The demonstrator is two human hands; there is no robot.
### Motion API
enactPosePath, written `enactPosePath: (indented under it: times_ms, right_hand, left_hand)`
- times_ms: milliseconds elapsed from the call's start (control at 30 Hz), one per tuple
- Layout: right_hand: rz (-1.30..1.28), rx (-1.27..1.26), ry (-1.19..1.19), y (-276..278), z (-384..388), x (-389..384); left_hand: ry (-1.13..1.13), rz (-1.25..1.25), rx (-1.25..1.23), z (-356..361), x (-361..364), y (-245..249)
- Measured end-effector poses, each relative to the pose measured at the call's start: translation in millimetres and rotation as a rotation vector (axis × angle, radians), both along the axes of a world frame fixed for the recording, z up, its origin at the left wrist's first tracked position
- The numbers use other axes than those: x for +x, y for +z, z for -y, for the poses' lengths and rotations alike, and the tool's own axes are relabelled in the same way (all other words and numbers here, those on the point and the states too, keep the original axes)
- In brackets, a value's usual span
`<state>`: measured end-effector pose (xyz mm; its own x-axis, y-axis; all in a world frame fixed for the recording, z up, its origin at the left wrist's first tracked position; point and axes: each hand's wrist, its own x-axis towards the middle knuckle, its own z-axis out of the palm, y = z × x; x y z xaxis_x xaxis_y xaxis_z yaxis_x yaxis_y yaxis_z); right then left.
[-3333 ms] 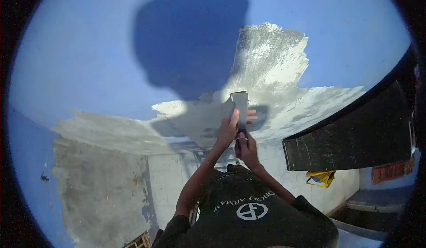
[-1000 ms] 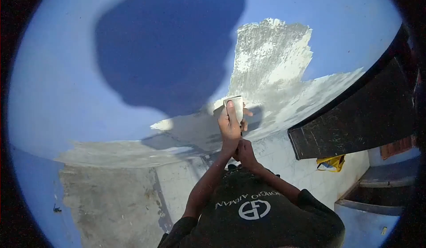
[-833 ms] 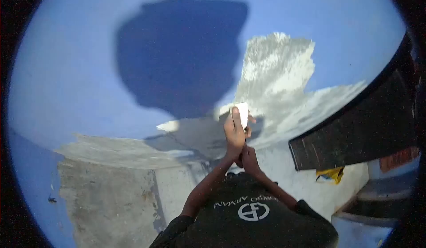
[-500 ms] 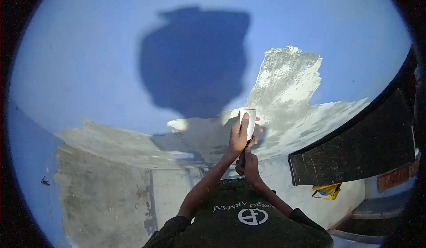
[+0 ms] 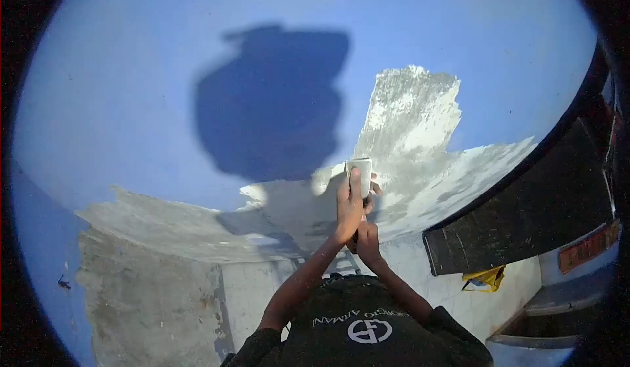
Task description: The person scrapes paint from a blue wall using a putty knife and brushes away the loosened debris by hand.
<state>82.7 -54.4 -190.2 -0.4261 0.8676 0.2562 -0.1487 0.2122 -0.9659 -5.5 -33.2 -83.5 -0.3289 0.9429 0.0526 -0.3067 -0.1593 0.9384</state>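
Observation:
My left hand (image 5: 350, 208) is closed around a flat, off-white rectangular piece (image 5: 361, 173), held upright in front of the wall. The thumb lies along its near face and the fingertips curl around its right side. Whether it is a plate or a blade is not clear. Just below, my right hand (image 5: 368, 244) is closed against the left wrist. A small dark shape shows at its left side, but what it grips is mostly hidden. Behind both hands is the patched wall area (image 5: 413, 131), with grey and white filler over blue paint.
A blue wall (image 5: 492, 39) spans the view, with my dark shadow (image 5: 269, 98) on it. At right hangs a dark panel (image 5: 518, 203), with a yellow bag (image 5: 484, 279) below and steps or shelves (image 5: 551, 321) beyond. A bare grey patch (image 5: 151, 301) covers the lower left.
The view has shifted slightly, and my shadow sits lower and further left. My right hand has dropped slightly relative to my left. The off-white piece stays in the left hand, turned a little.

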Motion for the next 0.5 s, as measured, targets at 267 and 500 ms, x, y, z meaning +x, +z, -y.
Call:
enactPosePath:
  times_ms: [267,500]
  right_hand:
    - [-0.011,-0.417,0.011,-4.5,20.0,-2.0]
    - [-0.032,-0.339,0.033,1.2,18.0,-1.4]
  left_hand:
    - [-0.046,0.040,-0.004,4.0,-7.8,-38.5]
    - [-0.013,0.074,0.042,0.8,-8.3,-15.1]
